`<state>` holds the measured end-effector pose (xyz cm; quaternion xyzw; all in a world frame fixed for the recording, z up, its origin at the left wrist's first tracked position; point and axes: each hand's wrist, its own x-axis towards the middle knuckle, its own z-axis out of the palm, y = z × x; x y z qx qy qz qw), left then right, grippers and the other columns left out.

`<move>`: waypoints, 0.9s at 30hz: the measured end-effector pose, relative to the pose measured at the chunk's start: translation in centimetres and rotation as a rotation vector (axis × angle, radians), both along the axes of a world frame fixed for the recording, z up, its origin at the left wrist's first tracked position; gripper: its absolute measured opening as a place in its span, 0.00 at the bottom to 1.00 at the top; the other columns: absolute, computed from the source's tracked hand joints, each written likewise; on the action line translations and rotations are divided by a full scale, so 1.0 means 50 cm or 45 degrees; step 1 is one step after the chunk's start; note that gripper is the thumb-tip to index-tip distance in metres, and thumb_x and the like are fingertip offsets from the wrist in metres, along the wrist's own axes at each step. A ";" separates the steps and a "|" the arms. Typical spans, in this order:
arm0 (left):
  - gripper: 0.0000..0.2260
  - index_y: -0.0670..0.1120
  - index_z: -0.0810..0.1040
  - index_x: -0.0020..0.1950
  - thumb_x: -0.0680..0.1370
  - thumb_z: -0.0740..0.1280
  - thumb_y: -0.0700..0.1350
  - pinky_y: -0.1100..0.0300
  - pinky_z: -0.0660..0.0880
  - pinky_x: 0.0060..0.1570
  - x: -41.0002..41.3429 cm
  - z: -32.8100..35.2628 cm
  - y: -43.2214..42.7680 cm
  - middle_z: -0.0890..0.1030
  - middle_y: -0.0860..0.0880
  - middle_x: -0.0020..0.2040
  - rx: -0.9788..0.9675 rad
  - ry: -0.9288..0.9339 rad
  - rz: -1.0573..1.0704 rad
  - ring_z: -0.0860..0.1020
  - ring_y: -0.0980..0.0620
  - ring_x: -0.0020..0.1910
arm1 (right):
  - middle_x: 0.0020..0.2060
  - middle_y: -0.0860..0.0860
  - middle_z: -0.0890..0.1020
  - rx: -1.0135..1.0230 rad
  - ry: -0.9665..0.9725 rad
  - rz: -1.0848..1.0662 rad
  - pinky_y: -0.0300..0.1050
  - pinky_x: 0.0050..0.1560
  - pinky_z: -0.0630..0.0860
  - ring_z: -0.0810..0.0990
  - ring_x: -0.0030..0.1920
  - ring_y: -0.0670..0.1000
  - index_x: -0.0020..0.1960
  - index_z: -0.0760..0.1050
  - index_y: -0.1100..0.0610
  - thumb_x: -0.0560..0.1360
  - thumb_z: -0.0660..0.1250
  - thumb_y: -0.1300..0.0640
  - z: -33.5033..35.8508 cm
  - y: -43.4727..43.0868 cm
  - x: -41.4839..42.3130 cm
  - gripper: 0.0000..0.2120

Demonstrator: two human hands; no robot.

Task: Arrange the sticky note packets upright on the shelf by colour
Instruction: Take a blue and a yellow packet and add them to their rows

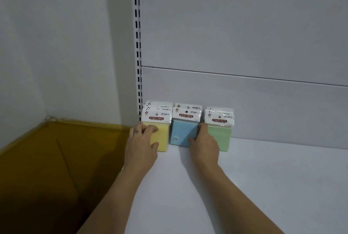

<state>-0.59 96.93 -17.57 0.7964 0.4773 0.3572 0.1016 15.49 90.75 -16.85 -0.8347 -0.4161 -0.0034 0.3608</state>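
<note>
I have one head view only, looking forward and down over both forearms onto the white shelf (263, 186), close in, facing its back panel (244, 26) and slotted upright (137, 45).

Both bare arms are stretched forward, side by side. The left hand (140, 142) has its fingers curled loosely, thumb sticking out. The right hand (204, 142) is palm down, fingertips tucked out of sight, probably gripping.
</note>
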 end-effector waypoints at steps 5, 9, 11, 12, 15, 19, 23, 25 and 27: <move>0.17 0.51 0.74 0.60 0.73 0.71 0.43 0.56 0.69 0.56 0.001 -0.008 0.003 0.71 0.49 0.58 -0.001 -0.013 -0.011 0.66 0.50 0.57 | 0.50 0.54 0.76 0.028 -0.164 0.025 0.49 0.40 0.70 0.78 0.48 0.61 0.59 0.68 0.58 0.76 0.63 0.60 -0.012 -0.020 -0.011 0.12; 0.17 0.51 0.75 0.59 0.72 0.72 0.43 0.56 0.69 0.57 0.002 -0.009 0.002 0.72 0.48 0.57 0.010 -0.005 0.001 0.67 0.49 0.57 | 0.37 0.53 0.76 0.032 -0.576 0.149 0.44 0.27 0.69 0.77 0.34 0.56 0.40 0.77 0.57 0.62 0.75 0.60 -0.037 -0.024 -0.036 0.10; 0.17 0.52 0.76 0.59 0.72 0.72 0.43 0.56 0.69 0.56 0.001 -0.011 0.000 0.72 0.48 0.56 0.026 0.008 -0.007 0.67 0.49 0.56 | 0.29 0.51 0.75 0.054 -0.769 0.196 0.43 0.29 0.70 0.75 0.30 0.55 0.32 0.78 0.55 0.63 0.70 0.57 -0.045 -0.021 -0.047 0.02; 0.17 0.53 0.76 0.59 0.72 0.72 0.42 0.56 0.70 0.56 0.000 -0.013 0.000 0.72 0.49 0.56 0.030 0.008 -0.014 0.67 0.49 0.56 | 0.28 0.50 0.74 0.067 -0.820 0.217 0.43 0.31 0.70 0.74 0.30 0.54 0.31 0.78 0.55 0.65 0.65 0.56 -0.049 -0.022 -0.055 0.06; 0.18 0.55 0.77 0.60 0.73 0.71 0.42 0.57 0.70 0.55 -0.005 -0.015 0.003 0.71 0.50 0.55 0.026 -0.008 -0.041 0.67 0.50 0.55 | 0.28 0.51 0.74 -0.011 -0.765 0.253 0.45 0.34 0.72 0.74 0.31 0.55 0.31 0.77 0.54 0.66 0.57 0.54 -0.051 -0.029 -0.074 0.12; 0.18 0.55 0.78 0.61 0.72 0.72 0.41 0.57 0.70 0.56 -0.009 -0.015 0.004 0.71 0.49 0.55 0.022 -0.032 -0.063 0.67 0.50 0.55 | 0.41 0.50 0.78 -0.228 -0.616 0.224 0.47 0.45 0.71 0.76 0.43 0.55 0.43 0.77 0.52 0.70 0.56 0.49 -0.053 -0.030 -0.063 0.13; 0.18 0.55 0.79 0.61 0.72 0.72 0.42 0.55 0.71 0.55 -0.012 -0.014 0.005 0.71 0.49 0.55 0.009 -0.058 -0.089 0.68 0.49 0.56 | 0.49 0.51 0.80 -0.249 -0.592 0.240 0.48 0.52 0.71 0.77 0.51 0.55 0.63 0.76 0.51 0.73 0.57 0.46 -0.056 -0.034 -0.060 0.22; 0.18 0.57 0.77 0.62 0.73 0.71 0.44 0.56 0.70 0.56 -0.013 -0.010 0.006 0.72 0.50 0.56 0.014 -0.022 -0.089 0.68 0.49 0.57 | 0.53 0.51 0.79 -0.284 -0.584 0.267 0.48 0.56 0.69 0.75 0.55 0.55 0.69 0.71 0.50 0.75 0.56 0.45 -0.051 -0.032 -0.060 0.24; 0.19 0.59 0.75 0.64 0.75 0.69 0.47 0.57 0.68 0.57 -0.013 -0.008 0.004 0.71 0.52 0.57 -0.012 0.036 -0.104 0.67 0.51 0.58 | 0.58 0.50 0.77 -0.321 -0.582 0.281 0.47 0.59 0.66 0.72 0.59 0.54 0.71 0.68 0.50 0.76 0.55 0.44 -0.049 -0.032 -0.059 0.25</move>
